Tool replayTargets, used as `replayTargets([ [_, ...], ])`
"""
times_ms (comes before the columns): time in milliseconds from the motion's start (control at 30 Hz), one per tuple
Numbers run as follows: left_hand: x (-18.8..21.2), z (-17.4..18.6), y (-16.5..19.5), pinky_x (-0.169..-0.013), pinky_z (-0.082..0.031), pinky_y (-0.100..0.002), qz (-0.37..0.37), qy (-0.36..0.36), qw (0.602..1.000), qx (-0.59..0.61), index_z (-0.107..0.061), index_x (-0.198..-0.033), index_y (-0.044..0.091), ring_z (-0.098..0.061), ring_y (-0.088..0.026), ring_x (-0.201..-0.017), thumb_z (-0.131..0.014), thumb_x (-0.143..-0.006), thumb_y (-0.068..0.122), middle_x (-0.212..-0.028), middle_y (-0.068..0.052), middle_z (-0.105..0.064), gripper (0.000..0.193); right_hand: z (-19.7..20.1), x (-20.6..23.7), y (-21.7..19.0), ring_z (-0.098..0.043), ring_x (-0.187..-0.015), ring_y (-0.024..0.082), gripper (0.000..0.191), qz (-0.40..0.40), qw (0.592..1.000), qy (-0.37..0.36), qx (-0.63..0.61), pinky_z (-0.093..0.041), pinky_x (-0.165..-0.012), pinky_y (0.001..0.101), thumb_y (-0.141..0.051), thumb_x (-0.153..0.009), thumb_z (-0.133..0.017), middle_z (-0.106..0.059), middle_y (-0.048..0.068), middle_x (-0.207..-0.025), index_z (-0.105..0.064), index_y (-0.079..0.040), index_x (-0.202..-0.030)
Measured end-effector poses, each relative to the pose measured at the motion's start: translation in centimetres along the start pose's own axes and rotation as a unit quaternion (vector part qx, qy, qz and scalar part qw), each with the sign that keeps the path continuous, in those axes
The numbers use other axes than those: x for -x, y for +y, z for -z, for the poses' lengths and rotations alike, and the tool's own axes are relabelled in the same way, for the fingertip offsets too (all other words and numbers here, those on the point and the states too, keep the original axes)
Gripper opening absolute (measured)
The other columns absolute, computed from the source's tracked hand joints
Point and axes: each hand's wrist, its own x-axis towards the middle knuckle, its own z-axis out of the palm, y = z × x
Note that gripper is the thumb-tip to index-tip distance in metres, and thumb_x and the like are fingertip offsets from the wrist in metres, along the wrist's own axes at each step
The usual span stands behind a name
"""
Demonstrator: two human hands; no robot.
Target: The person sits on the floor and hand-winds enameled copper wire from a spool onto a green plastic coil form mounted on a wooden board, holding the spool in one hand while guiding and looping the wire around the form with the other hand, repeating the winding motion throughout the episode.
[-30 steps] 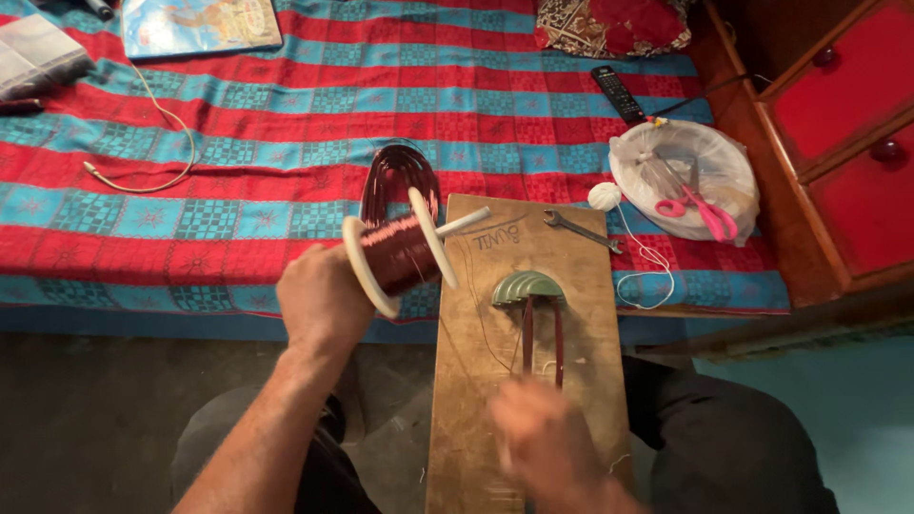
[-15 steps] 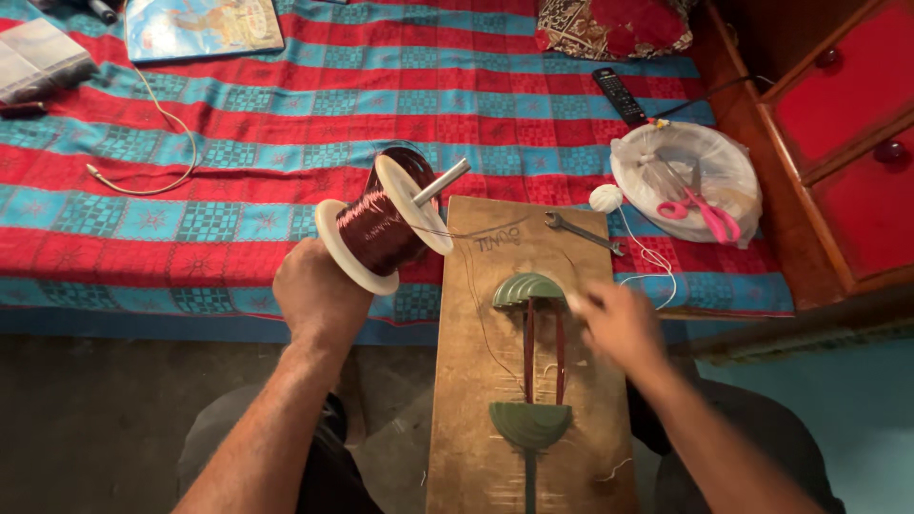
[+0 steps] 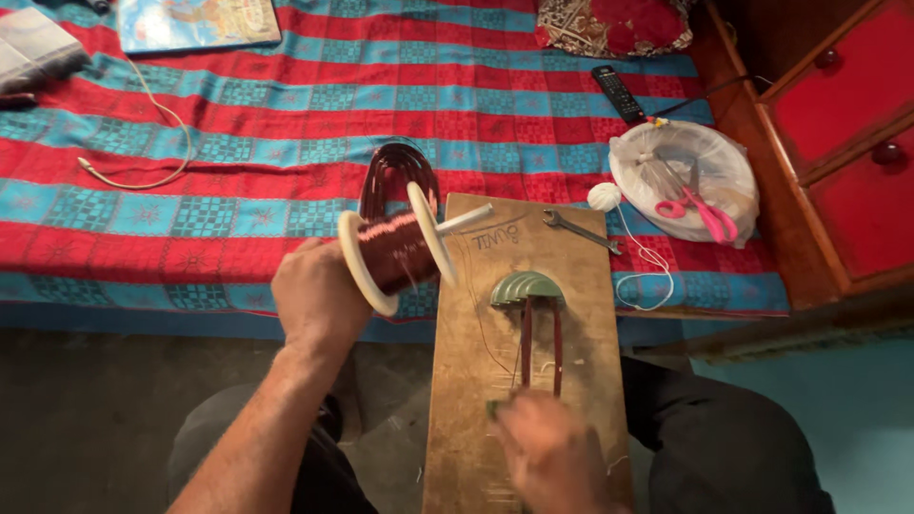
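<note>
1. Gripping a spool of copper-coloured wire (image 3: 395, 249), the left hand (image 3: 312, 297) wraps its fingers around the near flange and holds it tilted above the board's 10 o'clock corner; a pale axle sticks out of the spool towards 2 o'clock.
2. A long wooden board (image 3: 526, 352) lies across the person's lap, its far end resting on the bed's edge.
3. On the board, a green half-round former (image 3: 526, 287) carries two dark strands of wound wire (image 3: 541, 347) running down towards 6 o'clock.
4. The right hand (image 3: 554, 455) sits blurred at the lower end of those strands, fingers curled over that end; whether it pinches the wire cannot be told.
5. A small spanner (image 3: 581, 231) lies at the board's 1 o'clock corner.
6. Further towards 2 o'clock, a ball of white string (image 3: 604, 197) rests on the bed beside a plate in a plastic bag (image 3: 682, 177) holding pink-handled scissors (image 3: 703, 214).
7. A black remote (image 3: 618, 93) lies at 1 o'clock, a white cable (image 3: 152, 143) at 10 o'clock, all on the red-and-blue striped bedspread (image 3: 286, 95).
</note>
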Motion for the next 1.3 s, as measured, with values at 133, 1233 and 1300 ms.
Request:
replayTargets([
  [133,-0.1,-0.3,1.3,-0.071,-0.055,-0.050,0.001,-0.062,0.998,-0.007,-0.078,-0.084,0.014,-0.069,-0.034,-0.079,-0.088,-0.056,0.032,-0.073,-0.012,-0.071,0.035,-0.4,4.8,1.4,-0.077,-0.091,0.027,0.018,0.012,0.999,-0.007,-0.033,-0.061,-0.080,0.0380,-0.027,-0.085,-0.076,-0.073,0.009,-0.093,-0.075,-0.009,-0.088],
  [1233,-0.5,0.1,0.6,-0.069,-0.055,-0.052,0.099,-0.078,0.992,0.027,-0.078,-0.085,0.011,-0.070,-0.041,-0.078,-0.086,-0.064,0.036,-0.078,-0.017,-0.072,0.034,2.0,4.1,9.6,-0.071,-0.075,0.034,0.031,-0.288,0.947,-0.064,0.126,-0.055,-0.065,0.0444,-0.034,-0.092,-0.067,-0.071,0.019,-0.085,-0.068,-0.003,-0.097],
  [1300,-0.6,0.2,0.6,-0.070,-0.055,-0.052,0.122,-0.089,0.988,0.023,-0.078,-0.084,0.011,-0.071,-0.041,-0.080,-0.086,-0.066,0.037,-0.078,-0.017,-0.073,0.033,3.7,-1.1,12.4,-0.074,-0.059,0.030,0.023,-0.370,0.922,-0.114,0.026,-0.053,-0.060,0.0429,-0.033,-0.092,-0.062,-0.072,0.015,-0.064,-0.069,-0.013,-0.103],
])
